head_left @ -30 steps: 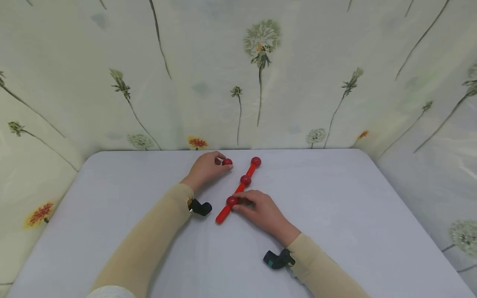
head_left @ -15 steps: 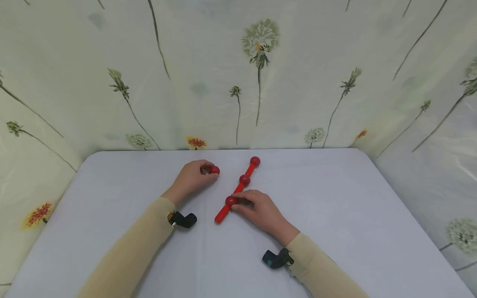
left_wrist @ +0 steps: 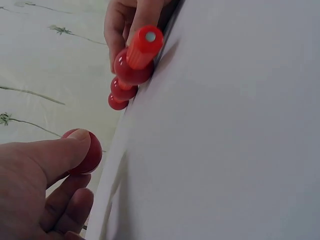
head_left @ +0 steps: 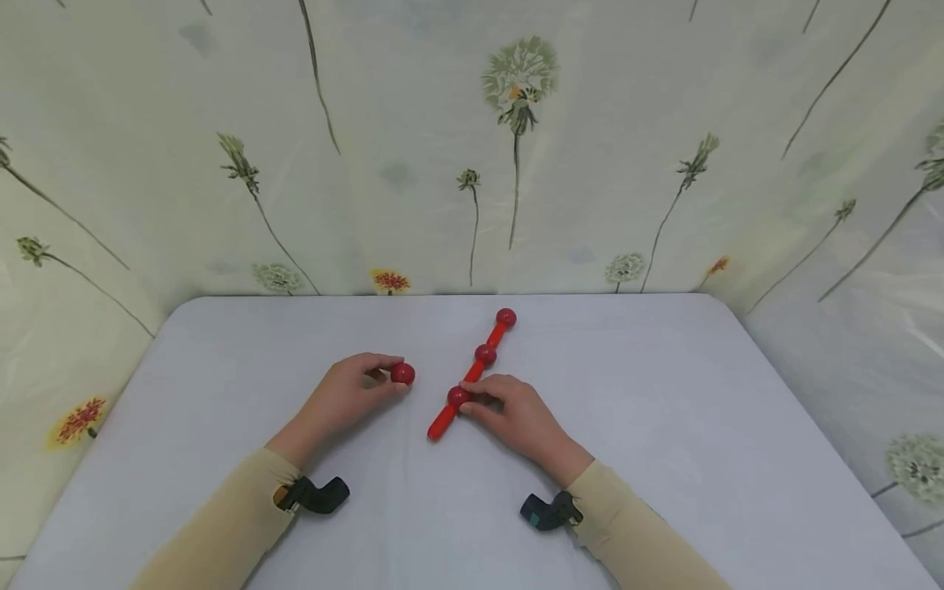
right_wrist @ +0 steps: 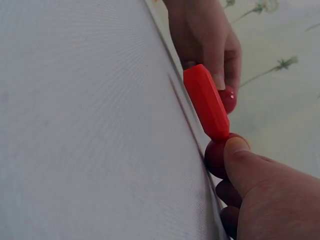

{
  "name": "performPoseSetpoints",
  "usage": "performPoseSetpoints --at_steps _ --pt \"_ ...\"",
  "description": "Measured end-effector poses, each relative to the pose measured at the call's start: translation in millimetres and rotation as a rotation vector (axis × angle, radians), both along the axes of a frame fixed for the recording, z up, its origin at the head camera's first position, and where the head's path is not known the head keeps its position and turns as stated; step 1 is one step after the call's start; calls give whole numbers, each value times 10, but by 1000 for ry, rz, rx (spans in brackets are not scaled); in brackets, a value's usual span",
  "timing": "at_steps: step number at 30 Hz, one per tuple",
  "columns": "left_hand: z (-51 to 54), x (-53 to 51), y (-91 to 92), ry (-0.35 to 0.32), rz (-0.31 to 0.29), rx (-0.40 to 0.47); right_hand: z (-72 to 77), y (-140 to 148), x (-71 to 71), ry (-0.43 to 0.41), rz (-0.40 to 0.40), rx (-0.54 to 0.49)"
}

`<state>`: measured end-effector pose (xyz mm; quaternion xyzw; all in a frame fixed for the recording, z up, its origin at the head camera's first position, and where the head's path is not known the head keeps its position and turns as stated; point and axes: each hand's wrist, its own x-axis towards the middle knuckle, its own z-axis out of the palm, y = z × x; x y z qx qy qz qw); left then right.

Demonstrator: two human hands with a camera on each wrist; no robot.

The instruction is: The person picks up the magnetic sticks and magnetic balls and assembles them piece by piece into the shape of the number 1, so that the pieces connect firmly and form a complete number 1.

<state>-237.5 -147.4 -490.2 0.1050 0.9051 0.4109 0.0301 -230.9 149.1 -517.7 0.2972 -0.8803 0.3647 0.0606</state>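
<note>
A loose red ball is pinched between thumb and fingers of my left hand, left of a red ball-and-stick chain. Three red balls joined by orange-red sticks form this chain, which slants away from me on the table. My right hand pinches the chain's nearest ball from the right. From that ball a faceted stick points freely toward me; its end shows a small pale disc in the left wrist view. The middle ball and far ball are untouched.
A white-covered table lies beneath both hands. Behind it and at its sides hangs a pale curtain printed with dandelions. Each wrist carries a small black camera, such as the left one.
My left hand has come back toward me and to the left, carrying the loose ball away from the chain's far end. My right hand and the chain have stayed in place.
</note>
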Motion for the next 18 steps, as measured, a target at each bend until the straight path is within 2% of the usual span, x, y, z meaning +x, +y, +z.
performPoseSetpoints --at_steps 8,18 --pt "-76 188 -27 3 9 -1 13 5 2 -12 -4 6" --pt "-125 276 -122 42 -44 33 0 4 -7 -18 -3 13"
